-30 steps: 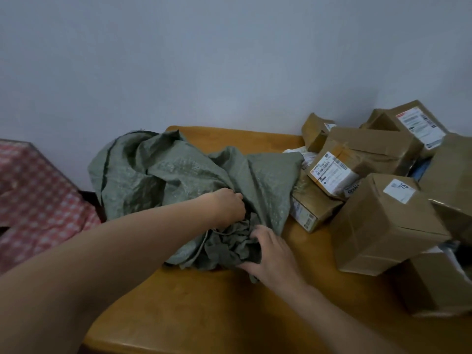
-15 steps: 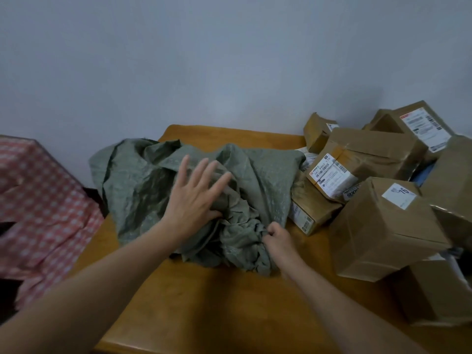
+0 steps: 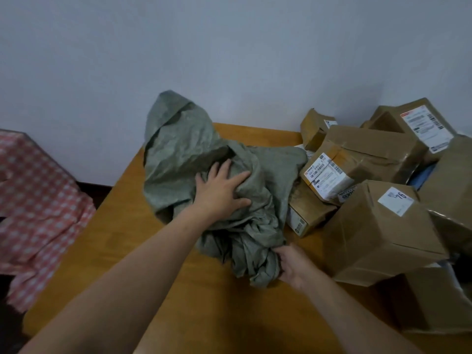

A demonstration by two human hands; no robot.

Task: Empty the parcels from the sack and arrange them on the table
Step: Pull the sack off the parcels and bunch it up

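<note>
Left hand (image 3: 221,191) is pressing, fingers spread, on the limp sack (image 3: 178,159) at the middle of the table (image 3: 178,302) while right hand (image 3: 293,264) is gripping its bunched end, likely feeling for leftovers; parcels (image 3: 378,226) are lying heaped along the right edge.

The left hand (image 3: 221,192) has released the bunched sack (image 3: 178,159) and now presses flat on it

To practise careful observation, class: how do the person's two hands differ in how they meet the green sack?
The left hand lies flat, fingers spread, high on the sack; the right hand grips its bunched near end. The left hand is farther across the table than the right hand. Both touch the sack.
</note>
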